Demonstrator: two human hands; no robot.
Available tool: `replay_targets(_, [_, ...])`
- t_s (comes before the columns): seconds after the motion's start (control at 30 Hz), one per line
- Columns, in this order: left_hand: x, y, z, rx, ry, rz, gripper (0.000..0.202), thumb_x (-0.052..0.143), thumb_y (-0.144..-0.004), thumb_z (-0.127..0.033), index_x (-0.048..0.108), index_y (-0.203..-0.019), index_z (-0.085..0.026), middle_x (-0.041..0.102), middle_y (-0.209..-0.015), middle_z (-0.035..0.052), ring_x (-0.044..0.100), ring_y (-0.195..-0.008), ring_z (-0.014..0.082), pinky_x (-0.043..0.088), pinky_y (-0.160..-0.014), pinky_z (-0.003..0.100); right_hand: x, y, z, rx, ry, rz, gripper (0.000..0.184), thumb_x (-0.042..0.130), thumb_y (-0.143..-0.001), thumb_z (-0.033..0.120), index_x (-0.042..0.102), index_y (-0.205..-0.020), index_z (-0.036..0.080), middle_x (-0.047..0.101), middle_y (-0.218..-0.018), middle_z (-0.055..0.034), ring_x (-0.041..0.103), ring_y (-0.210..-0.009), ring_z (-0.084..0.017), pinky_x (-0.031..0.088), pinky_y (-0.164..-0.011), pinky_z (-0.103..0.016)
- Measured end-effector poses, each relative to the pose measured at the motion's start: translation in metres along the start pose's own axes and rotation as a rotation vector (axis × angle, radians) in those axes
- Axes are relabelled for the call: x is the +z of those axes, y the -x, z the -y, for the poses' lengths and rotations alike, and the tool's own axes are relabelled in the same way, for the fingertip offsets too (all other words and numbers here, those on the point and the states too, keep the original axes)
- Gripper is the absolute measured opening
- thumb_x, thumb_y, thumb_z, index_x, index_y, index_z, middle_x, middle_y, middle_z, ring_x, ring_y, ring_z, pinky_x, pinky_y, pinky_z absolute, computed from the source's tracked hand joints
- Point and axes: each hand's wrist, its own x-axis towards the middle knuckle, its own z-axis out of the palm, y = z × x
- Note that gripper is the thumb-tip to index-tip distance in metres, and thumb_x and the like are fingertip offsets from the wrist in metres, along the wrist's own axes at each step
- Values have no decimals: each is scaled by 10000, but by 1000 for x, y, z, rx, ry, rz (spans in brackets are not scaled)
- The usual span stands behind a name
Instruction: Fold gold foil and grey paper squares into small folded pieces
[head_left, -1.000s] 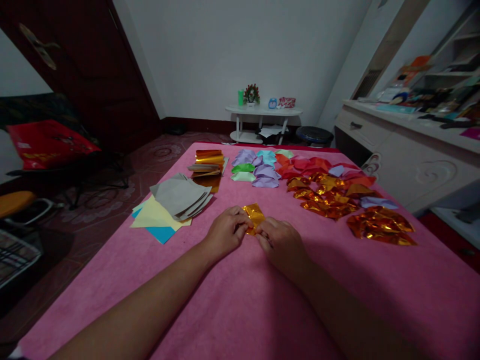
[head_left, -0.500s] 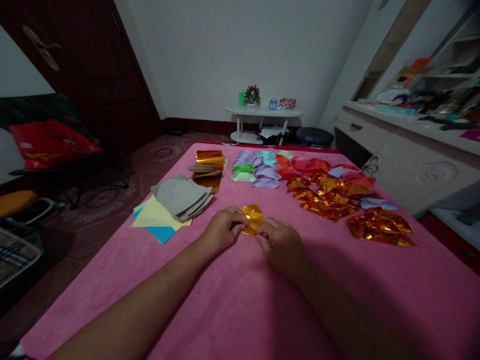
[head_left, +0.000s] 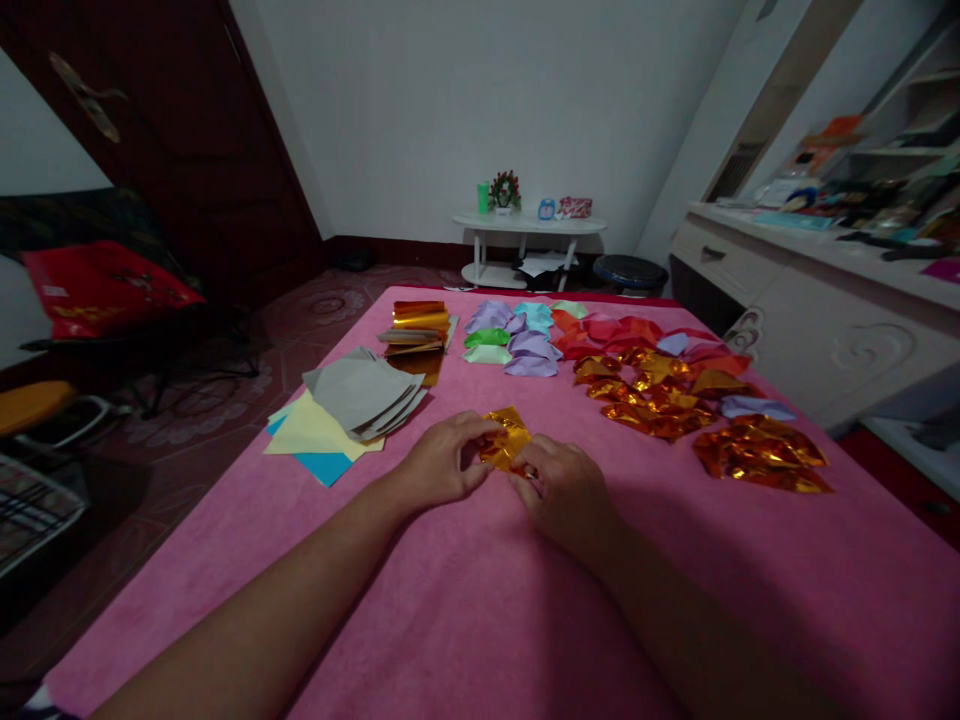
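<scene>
A small piece of shiny gold foil paper (head_left: 507,436) lies between my hands on the pink cloth (head_left: 480,600), its surface creased. My left hand (head_left: 444,458) reaches it from the left, fingers resting on its left side with the thumb a little apart from them. On the right edge, my right hand (head_left: 564,492) pinches the paper between thumb and fingers. Left of my hands lies a fanned stack of grey sheets (head_left: 360,390) over yellow paper (head_left: 311,428) and blue paper (head_left: 324,468).
Folded gold foil pieces (head_left: 761,453) lie at the right, with red folded papers (head_left: 611,335) behind them. Purple folded papers (head_left: 532,354) and green ones (head_left: 487,340) sit at the back middle. A stack of gold foil sheets (head_left: 418,322) stands at the back left.
My left fingers have slid over the top of the gold foil paper, and the left thumb has moved away from them. The right hand has barely shifted.
</scene>
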Motion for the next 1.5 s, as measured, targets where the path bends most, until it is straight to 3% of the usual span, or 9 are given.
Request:
replay_targets(0.07, [0,1,0,39,-54,8,411,608,-761,-149,597,-1168,-205,639,-1005,69,585,-889,182,477,-798,308,0,0,0,-6,5,-6,76,640,-749,177,599,-809,199,645,-846,-24,563,-761,-175,365,-714,-290])
replay_targets(0.2, [-1,3,-3,146,-191,61,219,538,-858,-197,682,-1018,-237,642,-1019,57,569,-967,193,460,-837,321,2,1,-2,-12,21,-13,53,628,-767,187,588,-800,198,641,-833,-25,561,-748,-176,364,-704,-292])
replay_targets(0.43, [3,-1,-15,185,-368,92,227,442,-927,-219,666,-929,-179,662,-899,55,584,-837,162,460,-717,275,2,0,1,-30,90,-8,117,623,-805,212,616,-919,186,638,-920,-52,568,-834,-197,384,-761,-302])
replay_targets(0.6, [6,-1,-18,202,-354,74,213,437,-914,-198,645,-884,-166,665,-906,55,586,-811,162,464,-711,284,5,-3,4,-98,220,-30,74,569,-846,162,640,-862,174,632,-865,-64,544,-822,-202,368,-748,-316])
replay_targets(0.73, [-3,0,-12,153,-266,56,162,524,-827,-189,636,-942,-170,649,-917,67,577,-885,197,475,-781,323,7,-4,3,-136,266,-56,102,560,-850,143,654,-865,180,634,-840,-61,529,-813,-204,341,-718,-325])
replay_targets(0.93, [-17,-1,4,119,-242,56,377,516,-714,-83,614,-1069,-164,590,-1050,93,541,-992,230,454,-884,377,5,-5,1,-152,288,-78,92,577,-845,150,652,-804,183,622,-797,-49,509,-769,-198,318,-693,-330])
replay_targets(1.23, [-18,-1,11,162,-237,113,205,510,-854,-152,658,-994,-178,624,-1027,75,552,-976,195,456,-885,345,5,-3,2,-135,277,-44,59,635,-825,171,662,-876,183,640,-851,-50,532,-808,-192,350,-698,-305])
replay_targets(1.5, [-21,-1,8,149,-181,79,215,547,-835,-178,646,-1026,-173,636,-1004,78,569,-958,191,473,-873,340,9,-3,12,-154,443,-97,115,576,-810,78,651,-796,165,616,-766,-48,510,-715,-188,303,-611,-319])
